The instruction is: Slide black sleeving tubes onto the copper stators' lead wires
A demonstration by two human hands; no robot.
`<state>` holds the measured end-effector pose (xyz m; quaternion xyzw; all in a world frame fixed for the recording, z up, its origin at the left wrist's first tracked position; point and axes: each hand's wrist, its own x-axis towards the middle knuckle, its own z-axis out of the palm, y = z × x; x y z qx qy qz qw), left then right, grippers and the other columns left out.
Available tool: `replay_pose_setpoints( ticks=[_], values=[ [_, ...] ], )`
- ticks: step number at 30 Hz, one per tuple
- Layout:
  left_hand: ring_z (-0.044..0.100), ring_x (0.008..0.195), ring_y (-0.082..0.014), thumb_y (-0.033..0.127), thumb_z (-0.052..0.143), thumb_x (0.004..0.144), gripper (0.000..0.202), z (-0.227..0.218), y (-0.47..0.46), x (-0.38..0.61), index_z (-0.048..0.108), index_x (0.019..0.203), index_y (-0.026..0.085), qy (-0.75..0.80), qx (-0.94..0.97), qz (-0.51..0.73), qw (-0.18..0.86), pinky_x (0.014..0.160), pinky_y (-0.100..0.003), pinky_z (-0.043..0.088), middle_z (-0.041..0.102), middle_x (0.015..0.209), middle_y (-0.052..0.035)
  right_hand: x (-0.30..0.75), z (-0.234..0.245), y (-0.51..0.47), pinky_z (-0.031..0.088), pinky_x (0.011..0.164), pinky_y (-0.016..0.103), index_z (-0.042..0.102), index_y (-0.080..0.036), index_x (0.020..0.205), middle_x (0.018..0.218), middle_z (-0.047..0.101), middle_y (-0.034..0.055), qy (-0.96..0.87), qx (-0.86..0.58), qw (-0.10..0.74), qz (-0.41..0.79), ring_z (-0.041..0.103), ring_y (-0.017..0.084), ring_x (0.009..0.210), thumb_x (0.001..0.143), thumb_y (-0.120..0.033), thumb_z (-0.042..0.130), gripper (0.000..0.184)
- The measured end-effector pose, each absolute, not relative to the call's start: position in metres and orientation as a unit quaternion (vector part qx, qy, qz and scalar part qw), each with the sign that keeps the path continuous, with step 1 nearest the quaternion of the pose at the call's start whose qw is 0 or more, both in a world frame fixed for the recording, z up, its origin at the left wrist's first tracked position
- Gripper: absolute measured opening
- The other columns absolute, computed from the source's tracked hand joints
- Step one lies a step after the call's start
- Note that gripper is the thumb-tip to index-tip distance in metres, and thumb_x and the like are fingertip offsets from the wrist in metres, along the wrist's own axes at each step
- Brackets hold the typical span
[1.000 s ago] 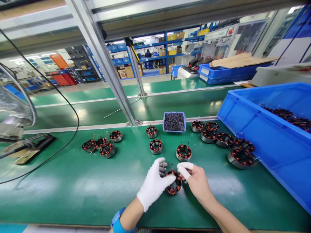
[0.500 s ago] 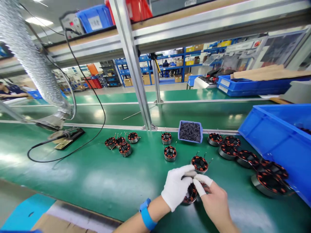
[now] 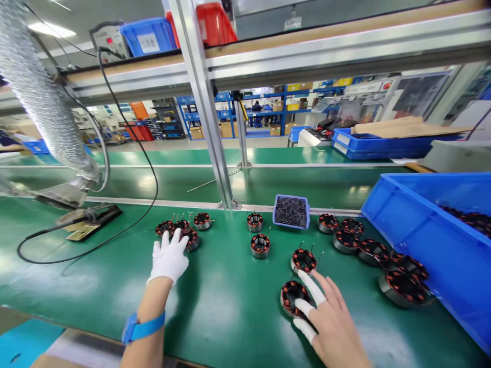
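Observation:
My left hand, in a white glove, reaches over the left cluster of motor stators with its fingers spread and nothing held. Its fingertips partly cover the nearest stator there; I cannot tell whether they touch it. My right hand, with white finger cots, is open beside the front stator, fingertips at that stator's right rim and opening. Just behind stands another stator with wire ends sticking up, close to the outstretched fingers. Two more stators sit in the middle of the green bench.
A small tray of black strips stands by the rear rail. Several stators line the right side beside a large blue bin. At left are a soldering-type stand, a looping black cable and a foil duct. A metal post rises behind.
My left hand has left the front stator and moved left to the far cluster, opening. My right hand's fingers have spread beside the front stator, which is now uncovered. The view has shifted slightly.

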<state>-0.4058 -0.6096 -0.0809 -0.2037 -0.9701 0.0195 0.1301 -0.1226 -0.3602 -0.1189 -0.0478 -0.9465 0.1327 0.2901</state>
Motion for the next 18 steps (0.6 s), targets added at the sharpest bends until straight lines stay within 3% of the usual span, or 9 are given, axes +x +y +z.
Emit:
replay_pose_setpoints(
  ticks=[4, 6, 8, 11, 14, 18],
  values=[
    [0.014, 0.126, -0.0389, 0.023, 0.056, 0.066, 0.023, -0.092, -0.607, -0.396, 0.064, 0.086, 0.019, -0.957, -0.226, 0.077, 0.165, 0.098, -0.055, 0.017, 0.033, 0.135, -0.0083, -0.089, -0.129, -0.332, 0.03, 0.091, 0.054, 0.067, -0.021, 0.073, 0.12, 0.048, 0.0136, -0.951, -0.075, 0.296, 0.055, 0.031, 0.036, 0.118, 0.075, -0.032, 0.056, 0.016],
    [0.014, 0.127, -0.038, 0.028, 0.057, 0.066, 0.013, -0.09, -0.597, -0.376, 0.064, 0.067, 0.018, -0.946, -0.273, 0.063, 0.162, 0.1, -0.054, 0.015, 0.038, 0.132, -0.0077, -0.075, -0.126, -0.314, 0.031, 0.09, 0.053, 0.068, -0.018, 0.08, 0.118, 0.049, 0.0153, -0.95, -0.103, 0.293, 0.009, 0.032, 0.038, 0.116, 0.075, -0.035, 0.054, 0.022],
    [0.021, 0.125, -0.0352, 0.031, 0.058, 0.065, 0.014, -0.086, -0.585, -0.35, 0.062, 0.062, 0.018, -0.932, -0.341, 0.032, 0.117, 0.102, -0.052, 0.014, 0.047, 0.124, -0.0076, -0.077, -0.11, -0.3, 0.032, 0.09, 0.051, 0.067, -0.017, 0.089, 0.116, 0.051, 0.0142, -0.95, -0.119, 0.288, -0.02, 0.035, 0.036, 0.114, 0.078, -0.038, 0.05, 0.029],
    [0.042, 0.113, -0.0272, 0.029, 0.057, 0.067, 0.015, -0.084, -0.566, -0.306, 0.061, 0.077, 0.019, -0.907, -0.417, -0.051, 0.023, 0.1, -0.044, 0.026, 0.053, 0.118, -0.0067, -0.124, -0.063, -0.287, 0.035, 0.089, 0.043, 0.066, -0.023, 0.094, 0.11, 0.056, 0.0063, -0.958, -0.136, 0.251, -0.029, 0.045, 0.028, 0.105, 0.085, -0.03, 0.04, 0.028],
    [0.045, 0.11, -0.0261, 0.023, 0.059, 0.066, 0.029, -0.09, -0.544, -0.263, 0.058, 0.096, 0.019, -0.891, -0.443, -0.089, -0.041, 0.092, -0.04, 0.037, 0.044, 0.128, -0.0078, -0.209, -0.021, -0.275, 0.04, 0.078, 0.033, 0.065, -0.019, 0.089, 0.097, 0.06, 0.0076, -0.977, -0.195, 0.081, -0.014, 0.053, 0.022, 0.092, 0.086, -0.02, 0.04, 0.025],
    [0.049, 0.103, -0.0305, 0.023, 0.058, 0.067, 0.036, -0.096, -0.521, -0.225, 0.056, 0.103, 0.018, -0.915, -0.392, -0.035, -0.087, 0.079, -0.042, 0.044, 0.036, 0.134, -0.0108, -0.299, -0.018, -0.249, 0.043, 0.073, 0.03, 0.062, -0.013, 0.092, 0.096, 0.06, 0.0109, -0.975, -0.222, 0.013, -0.01, 0.057, 0.02, 0.085, 0.082, -0.021, 0.053, 0.015]
  ],
)
